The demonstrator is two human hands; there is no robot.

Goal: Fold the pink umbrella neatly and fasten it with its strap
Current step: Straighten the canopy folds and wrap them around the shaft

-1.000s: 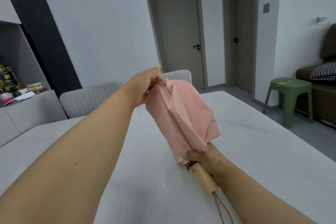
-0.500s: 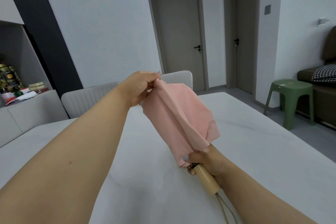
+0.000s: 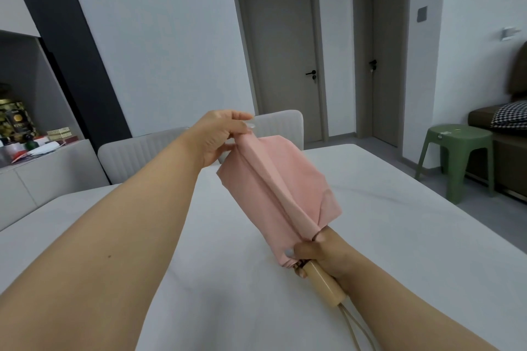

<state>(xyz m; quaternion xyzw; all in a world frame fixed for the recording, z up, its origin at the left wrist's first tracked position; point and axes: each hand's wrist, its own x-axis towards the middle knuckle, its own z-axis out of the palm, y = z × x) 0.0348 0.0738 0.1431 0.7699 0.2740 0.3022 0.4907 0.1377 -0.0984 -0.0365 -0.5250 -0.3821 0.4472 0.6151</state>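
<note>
Mid-fold: left hand (image 3: 221,137) pinches top of the collapsed pink fabric umbrella (image 3: 273,185), frame centre, above white table (image 3: 399,222); right hand (image 3: 319,256) grips it near wooden handle (image 3: 323,283). Next prob.: straighten pleats, wrap; strap not visible.

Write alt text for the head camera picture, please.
Two bare hands hold a half-folded pink umbrella above a white table: the left hand pinches its far tip, the right hand grips it by the wooden handle.

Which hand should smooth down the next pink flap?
Probably the left hand. It pinches the top of the pink umbrella, beside the loose folds. The right hand grips by the wooden handle, steadying the umbrella.
</note>
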